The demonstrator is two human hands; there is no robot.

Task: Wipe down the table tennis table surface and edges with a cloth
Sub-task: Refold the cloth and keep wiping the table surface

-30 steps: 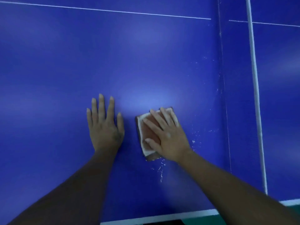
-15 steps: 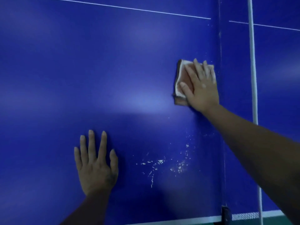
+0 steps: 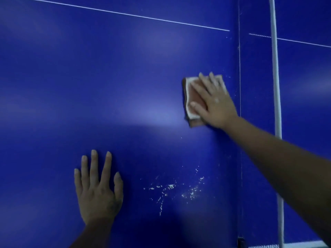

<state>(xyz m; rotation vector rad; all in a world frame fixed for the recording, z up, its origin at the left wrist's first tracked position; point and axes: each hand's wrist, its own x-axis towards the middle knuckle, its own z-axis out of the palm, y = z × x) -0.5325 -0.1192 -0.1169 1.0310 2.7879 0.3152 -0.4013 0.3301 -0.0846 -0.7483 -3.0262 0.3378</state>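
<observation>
The blue table tennis table (image 3: 89, 86) fills the view. A folded cloth (image 3: 190, 104), brown with a white border, lies flat on it at centre right, close to the net line. My right hand (image 3: 215, 102) presses on the cloth with straight, spread fingers and covers most of it. My left hand (image 3: 97, 190) rests flat on the bare surface at the lower left, fingers spread, holding nothing. White specks of dirt (image 3: 170, 188) are scattered on the table between the two hands, below the cloth.
The net's white top band (image 3: 276, 104) runs top to bottom at the right, with the table's other half beyond it. A thin white centre line (image 3: 125, 14) crosses the top. The white edge stripe (image 3: 302, 245) shows at the bottom right.
My right hand slid the cloth from beside my left hand up and right toward the net, leaving white specks uncovered. My left hand stayed flat on the table.
</observation>
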